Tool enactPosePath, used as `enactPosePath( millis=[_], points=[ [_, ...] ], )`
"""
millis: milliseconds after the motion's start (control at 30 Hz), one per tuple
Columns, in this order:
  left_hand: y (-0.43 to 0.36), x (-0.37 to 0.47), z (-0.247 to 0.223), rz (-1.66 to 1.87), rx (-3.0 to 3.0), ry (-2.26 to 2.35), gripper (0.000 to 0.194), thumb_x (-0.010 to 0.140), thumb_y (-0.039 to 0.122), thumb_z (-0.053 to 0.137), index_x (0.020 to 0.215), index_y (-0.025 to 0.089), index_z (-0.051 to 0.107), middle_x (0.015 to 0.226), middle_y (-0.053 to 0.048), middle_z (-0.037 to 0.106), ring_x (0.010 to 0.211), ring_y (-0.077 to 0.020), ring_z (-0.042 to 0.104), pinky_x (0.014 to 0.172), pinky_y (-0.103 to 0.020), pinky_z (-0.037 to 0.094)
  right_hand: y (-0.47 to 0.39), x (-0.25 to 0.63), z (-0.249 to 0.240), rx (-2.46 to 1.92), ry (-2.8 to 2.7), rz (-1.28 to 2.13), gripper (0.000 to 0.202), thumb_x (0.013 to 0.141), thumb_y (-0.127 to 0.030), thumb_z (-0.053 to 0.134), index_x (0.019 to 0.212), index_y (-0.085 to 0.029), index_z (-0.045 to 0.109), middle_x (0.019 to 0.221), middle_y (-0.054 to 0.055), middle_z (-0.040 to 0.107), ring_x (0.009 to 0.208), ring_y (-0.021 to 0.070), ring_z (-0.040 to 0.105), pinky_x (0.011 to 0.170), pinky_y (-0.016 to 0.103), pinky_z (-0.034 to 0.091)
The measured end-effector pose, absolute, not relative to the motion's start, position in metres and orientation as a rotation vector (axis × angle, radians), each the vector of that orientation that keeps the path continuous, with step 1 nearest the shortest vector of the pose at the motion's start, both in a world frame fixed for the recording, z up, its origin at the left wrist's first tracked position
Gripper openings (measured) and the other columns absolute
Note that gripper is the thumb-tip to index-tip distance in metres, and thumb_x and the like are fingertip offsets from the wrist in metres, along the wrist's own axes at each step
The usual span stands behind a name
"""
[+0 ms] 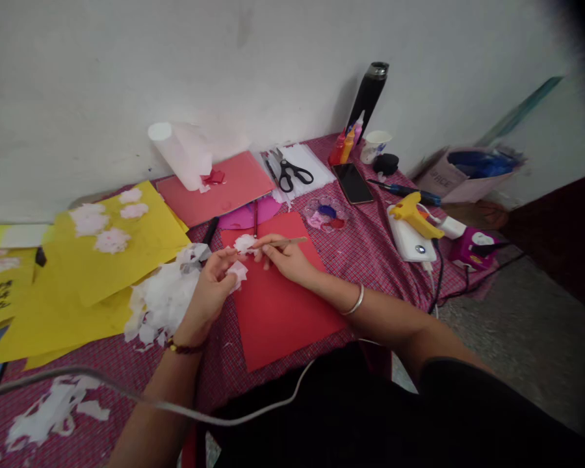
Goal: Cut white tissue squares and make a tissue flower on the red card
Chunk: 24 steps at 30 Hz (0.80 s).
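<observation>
My right hand [290, 261] is closed round a slim wooden stick [292, 241] that looks like a paintbrush, its tip pointing left. Opposite it, my left hand [215, 279] has thumb and fingers pinched together, with a pale pink piece of tissue paper [238, 273] at the fingertips. A ruffled white tissue paper flower [245, 243] sits just beyond and between the hands, near the top of the red paper sheet [292, 318]. How firmly the left fingers grip the piece is hard to see.
Loose white tissue scraps [163, 289] lie left, beside yellow sheets [127, 273] bearing paper flowers. Behind are scissors [292, 174], a paint palette [326, 213] and a phone [352, 182]. A yellow glue gun [414, 213] rests on a white power bank [404, 240]. A cable [175, 408] crosses in front.
</observation>
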<state>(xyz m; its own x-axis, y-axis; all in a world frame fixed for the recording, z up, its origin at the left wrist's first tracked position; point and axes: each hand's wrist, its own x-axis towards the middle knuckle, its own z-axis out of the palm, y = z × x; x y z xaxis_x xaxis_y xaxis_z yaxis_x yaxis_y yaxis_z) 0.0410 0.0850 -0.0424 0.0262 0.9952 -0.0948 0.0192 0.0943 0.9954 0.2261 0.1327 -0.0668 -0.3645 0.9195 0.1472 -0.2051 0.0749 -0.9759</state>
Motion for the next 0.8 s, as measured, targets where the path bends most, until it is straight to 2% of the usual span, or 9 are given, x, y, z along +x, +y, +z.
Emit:
enactPosePath(
  millis=[100, 200, 333, 467, 533, 633, 733, 800],
  points=[
    [0.079, 0.047, -0.040, 1.197, 1.379, 1.301, 0.052, 0.069, 0.011, 0.061, 0.119, 0.023, 0.052, 0.112, -0.006, 0.065, 0.072, -0.0112, 0.059, 0.054, -0.021, 0.042, 0.128, 0.223, -0.065, -0.764, -1.350, 1.561, 0.007, 0.090, -0.026, 0.059, 0.093, -0.020, 0.059, 0.085, -0.001, 0.063, 0.071, 0.0094, 0.058, 0.071, 0.023, 0.050],
    [0.073, 0.054, -0.041, 1.184, 1.521, 1.340, 0.053, 0.072, 0.010, 0.061, 0.122, 0.024, 0.051, 0.115, -0.007, 0.062, 0.087, -0.0149, 0.063, 0.063, -0.024, 0.046, 0.122, 0.219, -0.064, -0.675, -1.337, 1.649, 0.018, 0.084, -0.030, 0.069, 0.091, -0.019, 0.057, 0.092, 0.000, 0.063, 0.083, 0.0112, 0.061, 0.079, 0.026, 0.049],
    [0.071, 0.060, -0.043, 1.147, 1.582, 1.309, 0.050, 0.073, 0.012, 0.061, 0.121, 0.024, 0.052, 0.115, -0.008, 0.062, 0.098, -0.0188, 0.064, 0.075, -0.028, 0.050, 0.120, 0.218, -0.065, -0.671, -1.434, 1.552, 0.019, 0.080, -0.031, 0.070, 0.085, -0.018, 0.056, 0.086, -0.001, 0.059, 0.077, 0.0116, 0.055, 0.072, 0.025, 0.045],
    [0.072, 0.058, -0.043, 1.152, 1.567, 1.334, 0.047, 0.073, 0.013, 0.061, 0.118, 0.022, 0.054, 0.108, -0.006, 0.063, 0.089, -0.0163, 0.063, 0.070, -0.026, 0.048, 0.128, 0.225, -0.060, -0.732, -1.399, 1.435, 0.017, 0.080, -0.030, 0.067, 0.086, -0.019, 0.055, 0.082, -0.002, 0.057, 0.074, 0.0121, 0.052, 0.071, 0.026, 0.043],
    [0.073, 0.055, -0.042, 1.026, 1.575, 1.339, 0.044, 0.073, 0.017, 0.062, 0.116, 0.021, 0.058, 0.100, -0.004, 0.064, 0.078, -0.0152, 0.061, 0.064, -0.026, 0.046, 0.131, 0.229, -0.056, -0.768, -1.367, 1.408, 0.017, 0.079, -0.030, 0.067, 0.086, -0.019, 0.055, 0.081, -0.002, 0.056, 0.074, 0.0122, 0.051, 0.071, 0.026, 0.043],
    [0.075, 0.053, -0.040, 0.810, 1.579, 1.398, 0.032, 0.073, 0.028, 0.070, 0.103, 0.019, 0.066, 0.092, -0.004, 0.069, 0.075, -0.0179, 0.061, 0.068, -0.030, 0.047, 0.131, 0.233, -0.052, -0.782, -1.358, 1.416, 0.018, 0.079, -0.031, 0.067, 0.086, -0.019, 0.055, 0.080, -0.002, 0.056, 0.074, 0.0123, 0.052, 0.072, 0.026, 0.044],
    [0.076, 0.057, -0.039, 0.946, 1.410, 1.417, 0.032, 0.072, 0.037, 0.076, 0.097, 0.019, 0.070, 0.094, -0.005, 0.072, 0.083, -0.0197, 0.063, 0.075, -0.032, 0.049, 0.125, 0.232, -0.050, -0.740, -1.403, 1.456, 0.019, 0.081, -0.033, 0.068, 0.087, -0.019, 0.056, 0.083, -0.001, 0.058, 0.076, 0.0127, 0.055, 0.074, 0.027, 0.046],
    [0.076, 0.059, -0.039, 1.071, 1.197, 1.303, 0.029, 0.071, 0.037, 0.079, 0.093, 0.019, 0.070, 0.090, -0.003, 0.072, 0.079, -0.0164, 0.063, 0.072, -0.028, 0.050, 0.121, 0.230, -0.051, -0.727, -1.445, 1.475, 0.021, 0.083, -0.036, 0.067, 0.087, -0.019, 0.057, 0.083, -0.001, 0.059, 0.076, 0.0127, 0.055, 0.073, 0.026, 0.047]
  ],
)
